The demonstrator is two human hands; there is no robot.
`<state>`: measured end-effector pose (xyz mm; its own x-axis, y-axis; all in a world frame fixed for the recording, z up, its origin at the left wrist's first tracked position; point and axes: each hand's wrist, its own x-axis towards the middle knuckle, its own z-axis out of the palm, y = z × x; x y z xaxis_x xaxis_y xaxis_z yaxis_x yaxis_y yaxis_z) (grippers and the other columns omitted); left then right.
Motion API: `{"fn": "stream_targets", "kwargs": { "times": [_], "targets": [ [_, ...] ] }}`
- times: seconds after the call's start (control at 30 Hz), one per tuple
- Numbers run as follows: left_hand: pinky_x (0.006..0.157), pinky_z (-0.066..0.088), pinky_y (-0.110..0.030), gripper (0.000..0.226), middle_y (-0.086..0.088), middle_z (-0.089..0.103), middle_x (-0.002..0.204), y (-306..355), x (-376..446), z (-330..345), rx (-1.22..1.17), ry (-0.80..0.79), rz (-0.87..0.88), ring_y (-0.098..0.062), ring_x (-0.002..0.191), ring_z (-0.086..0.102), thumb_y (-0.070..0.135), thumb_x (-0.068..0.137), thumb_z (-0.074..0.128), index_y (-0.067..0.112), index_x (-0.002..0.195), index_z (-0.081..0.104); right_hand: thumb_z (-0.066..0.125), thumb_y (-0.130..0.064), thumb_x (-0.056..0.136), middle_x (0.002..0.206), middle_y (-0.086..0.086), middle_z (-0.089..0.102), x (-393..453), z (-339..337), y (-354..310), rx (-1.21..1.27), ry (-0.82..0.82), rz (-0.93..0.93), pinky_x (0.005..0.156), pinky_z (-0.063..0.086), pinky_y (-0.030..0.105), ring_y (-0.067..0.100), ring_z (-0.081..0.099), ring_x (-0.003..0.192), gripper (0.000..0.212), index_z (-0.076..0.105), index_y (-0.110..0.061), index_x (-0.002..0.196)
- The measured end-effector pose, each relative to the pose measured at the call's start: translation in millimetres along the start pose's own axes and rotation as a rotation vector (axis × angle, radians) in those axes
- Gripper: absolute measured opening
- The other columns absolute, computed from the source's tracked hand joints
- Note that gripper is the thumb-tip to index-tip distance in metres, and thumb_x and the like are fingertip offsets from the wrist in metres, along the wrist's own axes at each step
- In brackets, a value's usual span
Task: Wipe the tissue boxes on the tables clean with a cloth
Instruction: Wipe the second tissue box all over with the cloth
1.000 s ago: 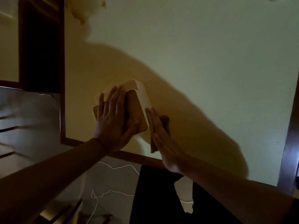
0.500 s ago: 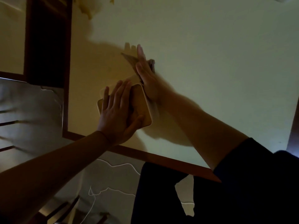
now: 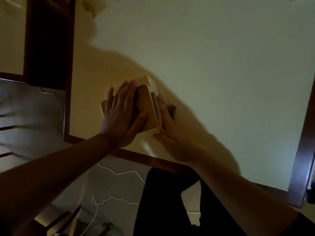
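Head view: the right hand, which half a second ago reached past the far corner of the tissue box, is back flat against the box's right side, fingers straight, pressing the dark cloth there. The left hand lies open and flat on the box's wooden lid, as before. The box sits on the pale table near its front edge, its long axis running from that edge diagonally away to the right.

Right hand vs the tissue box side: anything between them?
Yes. In the head view a brown cloth lies pressed between the right hand and the side of the tissue box; its far end shows past the fingers.
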<state>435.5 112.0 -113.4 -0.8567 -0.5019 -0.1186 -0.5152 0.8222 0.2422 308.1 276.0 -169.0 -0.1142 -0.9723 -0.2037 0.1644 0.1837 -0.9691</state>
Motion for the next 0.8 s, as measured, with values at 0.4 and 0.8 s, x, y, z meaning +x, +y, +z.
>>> {"fn": "stream_targets", "kwargs": {
  "times": [0.4,0.8],
  "targets": [
    [0.128,0.005,-0.060,0.093,-0.012,0.022,0.171,-2,-4,-2,0.026,-0.036,0.017,-0.027,0.161,0.011,0.065,0.098,0.038,0.004,0.164,0.018,0.037,-0.044,0.110,0.118,0.008,0.052,-40,-18,-53,-0.655,0.357,0.041,0.087,0.056,0.044,0.023,0.049,0.109,0.048,0.058,-0.024,0.148],
    [0.129,-0.005,-0.052,0.139,-0.005,0.010,0.174,1,-7,-12,0.001,-0.147,0.010,-0.020,0.161,0.002,0.096,0.068,0.052,0.009,0.166,0.006,0.053,-0.029,0.108,0.092,0.005,0.050,-72,-68,-76,-1.085,0.744,0.102,0.061,0.048,0.033,0.025,0.050,0.079,0.038,0.065,-0.024,0.143]
  ]
}}
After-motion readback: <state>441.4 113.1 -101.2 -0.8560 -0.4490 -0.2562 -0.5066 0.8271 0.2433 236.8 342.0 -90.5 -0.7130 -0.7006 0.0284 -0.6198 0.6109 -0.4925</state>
